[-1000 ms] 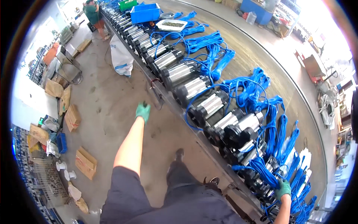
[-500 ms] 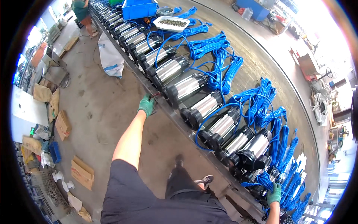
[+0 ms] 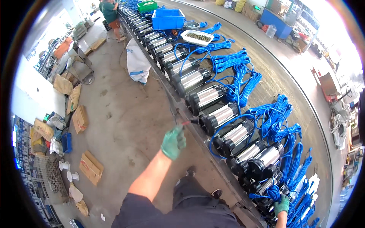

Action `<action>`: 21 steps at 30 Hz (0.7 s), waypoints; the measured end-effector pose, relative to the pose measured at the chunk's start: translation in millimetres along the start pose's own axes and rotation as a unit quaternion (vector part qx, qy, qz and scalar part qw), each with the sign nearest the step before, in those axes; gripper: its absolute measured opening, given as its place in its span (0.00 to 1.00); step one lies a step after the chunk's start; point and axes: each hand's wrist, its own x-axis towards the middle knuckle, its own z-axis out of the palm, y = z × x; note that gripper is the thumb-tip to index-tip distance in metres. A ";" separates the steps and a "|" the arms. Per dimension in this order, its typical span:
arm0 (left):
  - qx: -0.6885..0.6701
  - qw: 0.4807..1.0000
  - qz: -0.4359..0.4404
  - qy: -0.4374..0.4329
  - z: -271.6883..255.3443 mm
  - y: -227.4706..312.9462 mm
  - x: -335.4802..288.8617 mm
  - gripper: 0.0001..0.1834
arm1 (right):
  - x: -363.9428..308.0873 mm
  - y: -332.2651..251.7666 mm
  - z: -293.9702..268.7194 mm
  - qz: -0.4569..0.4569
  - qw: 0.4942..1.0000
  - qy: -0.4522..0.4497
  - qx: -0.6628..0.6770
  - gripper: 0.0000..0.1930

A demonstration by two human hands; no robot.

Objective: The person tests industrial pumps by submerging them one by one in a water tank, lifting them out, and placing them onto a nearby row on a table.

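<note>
Steel-and-black cylindrical pumps (image 3: 224,113) lie in a long row on the bench, with blue cables (image 3: 272,110) coiled behind them. In front of the bench edge, my green-gloved left hand (image 3: 173,143) is closed around a slim tool with a red part (image 3: 186,123) and a dark end pointing toward a pump. The tool's exact kind is unclear. My gloved right hand (image 3: 281,205) is at the near right end of the row, its fingers curled among pumps and blue cable bundles (image 3: 273,192). What it grips is hidden.
A white tray of small metal parts (image 3: 197,38), a blue bin (image 3: 168,19) and a green bin (image 3: 147,6) stand farther up the bench. A white sack (image 3: 137,62) leans at its side. Flattened cardboard (image 3: 91,167) lies on the floor. Another person (image 3: 109,15) stands at the far end.
My left hand has come nearer to me and right along the bench edge, with the red-parted tool. The view has shifted; my right hand stays at the near pumps.
</note>
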 end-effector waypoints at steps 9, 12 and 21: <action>0.328 0.931 0.068 -0.146 122.6 -186.0 -158.5 0.13 | 4.3 -7.8 -10.0 -0.102 0.995 0.018 0.002 0.38; 0.323 0.925 0.101 -0.175 154.9 -225.9 -163.6 0.14 | -1.0 -13.2 -10.4 -0.113 0.993 0.016 -0.023 0.36; 0.220 0.922 0.062 -0.312 231.6 -313.2 -224.6 0.13 | -42.4 -16.6 -12.3 -0.292 0.903 0.052 0.312 0.18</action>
